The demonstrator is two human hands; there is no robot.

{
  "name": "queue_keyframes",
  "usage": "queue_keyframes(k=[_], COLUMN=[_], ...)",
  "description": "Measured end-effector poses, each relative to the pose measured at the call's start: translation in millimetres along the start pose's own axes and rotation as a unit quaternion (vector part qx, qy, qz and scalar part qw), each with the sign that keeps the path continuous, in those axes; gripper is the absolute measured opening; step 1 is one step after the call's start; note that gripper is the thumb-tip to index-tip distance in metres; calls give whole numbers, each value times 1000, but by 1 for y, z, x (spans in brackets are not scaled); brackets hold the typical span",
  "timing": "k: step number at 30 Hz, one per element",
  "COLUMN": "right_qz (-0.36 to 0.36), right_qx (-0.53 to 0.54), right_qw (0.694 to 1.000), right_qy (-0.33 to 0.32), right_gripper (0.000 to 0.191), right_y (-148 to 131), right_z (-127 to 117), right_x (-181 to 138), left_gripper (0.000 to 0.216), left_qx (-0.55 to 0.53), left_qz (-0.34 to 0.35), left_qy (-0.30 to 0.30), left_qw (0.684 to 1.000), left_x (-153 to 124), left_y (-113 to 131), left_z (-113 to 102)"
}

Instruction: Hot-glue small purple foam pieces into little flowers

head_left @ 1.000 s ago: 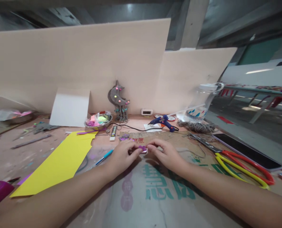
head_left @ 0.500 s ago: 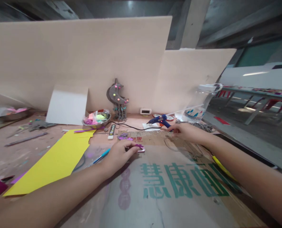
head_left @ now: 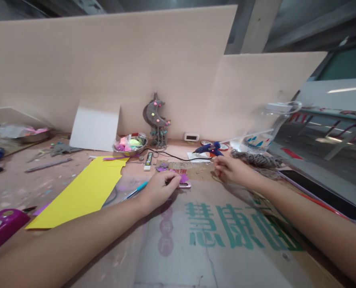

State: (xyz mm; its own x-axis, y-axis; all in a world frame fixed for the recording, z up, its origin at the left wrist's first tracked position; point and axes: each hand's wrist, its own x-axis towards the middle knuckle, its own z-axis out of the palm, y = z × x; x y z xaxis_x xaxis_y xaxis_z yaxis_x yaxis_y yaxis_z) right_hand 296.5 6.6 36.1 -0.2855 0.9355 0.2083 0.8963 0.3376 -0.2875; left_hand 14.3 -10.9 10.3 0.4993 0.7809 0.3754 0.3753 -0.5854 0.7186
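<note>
My left hand (head_left: 158, 192) is closed in a pinch over the cardboard. From under its fingertips juts a small pink slotted piece (head_left: 185, 185), with a purple flower-like piece (head_left: 184, 178) right above it; its exact kind is unclear. More purple cutouts (head_left: 162, 167) lie just beyond the fingers. My right hand (head_left: 232, 171) has its fingers curled together, just below the handle of a blue hot glue gun (head_left: 207, 149). The gun rests with its nozzle over a white paper (head_left: 197, 157). Anything inside the right fingers is hidden.
Yellow paper (head_left: 81, 192), a blue pen (head_left: 135, 190) and a purple stapler-like tool (head_left: 8, 228) lie left. Behind stand a bowl (head_left: 130, 150), a grey moon ornament (head_left: 157, 116) and a small display (head_left: 191, 137). Grey yarn (head_left: 256, 159), a bottle (head_left: 262, 130) and a phone (head_left: 324, 194) are right.
The view has shifted, so everything sits farther right and slightly higher. My right hand has drawn down and away from the glue gun's handle, its fingers curling. My left hand keeps its pinch.
</note>
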Motion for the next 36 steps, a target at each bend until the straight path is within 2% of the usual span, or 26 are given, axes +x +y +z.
queue_keyframes(k=[3, 5, 7, 9, 12, 15, 17, 21, 23, 25, 27, 32, 36], right_qz=[-5, -16, -37, -41, -32, -34, -19, 73, 117, 123, 112, 105, 129], right_qx=[126, 213, 225, 214, 180, 93, 10, -125, -151, -109, -49, 21, 29], right_qw=[992, 976, 970, 972, 982, 995, 1000, 989, 981, 983, 988, 992, 990], right_qy=[-13, -48, -82, -88, -41, 9, 7, -31, 12, 76, 100, 72, 53], right_gripper=[17, 18, 20, 23, 25, 27, 30, 34, 33, 38, 49, 58, 50], right_y=[-23, -40, -54, -62, -62, -54, -45, -12, 10, 29, 42, 48, 45], right_z=[-2, -3, -3, -1, 2, 1, -3, -12, -15, -15, -13, -3, 4], right_x=[-3, -8, -14, -17, -17, -12, -8, 0, 3, 6, 10, 27, 50], left_gripper=[33, 31, 30, 30, 32, 35, 34, 31, 29, 29, 32, 40, 33], left_qx=[-15, -32, -43, -47, -41, -19, -17, -65, -88, -85, -58, -17, -66], left_qz=[3, 4, 3, 1, 1, -3, -7, -27, -43, -49, -40, -20, -58], left_qy=[-5, -11, -15, -14, -7, -2, -4, -5, 3, 12, 15, 22, 24], left_qw=[1000, 999, 999, 999, 999, 1000, 1000, 997, 995, 995, 997, 999, 996], left_x=[0, 0, -1, 0, 0, 1, 1, 1, 1, 1, 1, 2, 3], left_y=[1, 2, 2, 2, 0, -1, -1, -2, -3, -3, -3, 0, 2], left_z=[-1, -1, -1, 0, 1, 2, 1, 1, 2, 2, 2, 0, -1])
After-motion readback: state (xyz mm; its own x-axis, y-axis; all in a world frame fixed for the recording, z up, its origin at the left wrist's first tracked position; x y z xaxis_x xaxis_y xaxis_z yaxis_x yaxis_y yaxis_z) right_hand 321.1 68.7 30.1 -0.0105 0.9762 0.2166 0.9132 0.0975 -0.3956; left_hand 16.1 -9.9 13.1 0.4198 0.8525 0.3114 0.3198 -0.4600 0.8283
